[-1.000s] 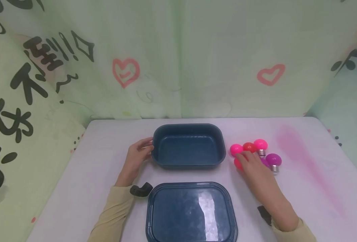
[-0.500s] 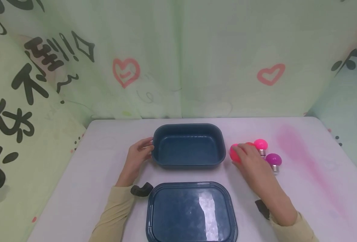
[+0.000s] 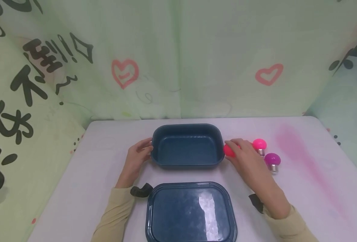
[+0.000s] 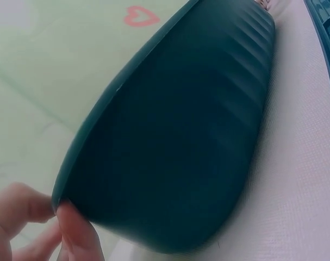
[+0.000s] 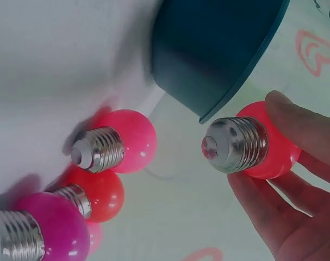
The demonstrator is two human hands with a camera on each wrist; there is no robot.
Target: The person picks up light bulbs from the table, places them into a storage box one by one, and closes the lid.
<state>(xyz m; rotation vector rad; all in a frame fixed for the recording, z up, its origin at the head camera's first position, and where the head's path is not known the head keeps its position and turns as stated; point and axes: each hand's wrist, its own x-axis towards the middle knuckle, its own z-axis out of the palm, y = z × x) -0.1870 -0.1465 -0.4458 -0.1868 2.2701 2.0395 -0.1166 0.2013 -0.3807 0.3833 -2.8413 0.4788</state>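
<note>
A dark blue rectangular box (image 3: 188, 166) with nothing inside it stands on the table. At its left end my left hand (image 3: 137, 158) pinches the rim between thumb and fingers, which the left wrist view shows close up. My right hand (image 3: 248, 161) holds a red light bulb (image 5: 278, 147) by its round part, metal base pointing away from the palm. That bulb is in the air close by the box's right end. Right of the box lie several more bulbs: pink (image 5: 136, 141), red (image 5: 106, 197) and purple (image 5: 61, 225); my right hand partly covers them in the head view.
In front of the box lies a dark blue lid (image 3: 178, 215), flat on the white tabletop (image 3: 305, 201). A green curtain (image 3: 202, 67) with hearts and black lettering hangs behind and at both sides. A pink stain (image 3: 305, 161) marks the cloth at right.
My right hand has taken the red bulb from the group, lifted it and carried it left to the box's right end. My left hand stays at the rim.
</note>
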